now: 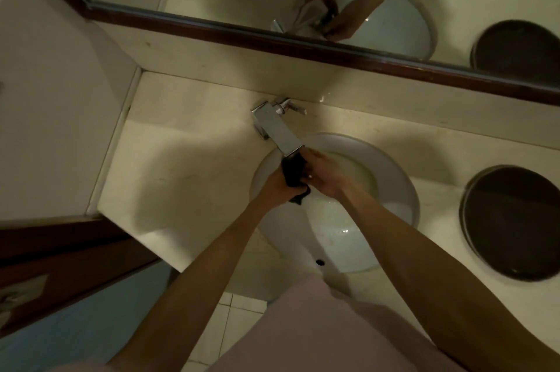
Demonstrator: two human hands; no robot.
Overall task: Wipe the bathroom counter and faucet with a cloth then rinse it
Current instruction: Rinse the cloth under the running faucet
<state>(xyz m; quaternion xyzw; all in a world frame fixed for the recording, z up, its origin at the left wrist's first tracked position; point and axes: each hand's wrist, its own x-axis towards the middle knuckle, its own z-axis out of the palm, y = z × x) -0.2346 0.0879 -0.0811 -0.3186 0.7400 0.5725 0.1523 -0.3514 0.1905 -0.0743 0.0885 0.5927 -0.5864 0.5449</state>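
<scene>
A dark cloth [293, 173] hangs bunched just under the tip of the chrome faucet [277, 126], over the white sink basin [397, 184]. My left hand [280, 187] grips the cloth from the left and below. My right hand [322, 173] holds it from the right, fingers closed on the fabric. A tail of the cloth droops beneath my left hand. The cream counter [181, 171] surrounds the basin. Whether water runs from the spout is too dim to tell.
A round dark lid [512, 223] sits flush in the counter at the right. A mirror with a dark wooden frame [272, 35] runs along the back and reflects my hands. A wall [60, 99] closes off the left side.
</scene>
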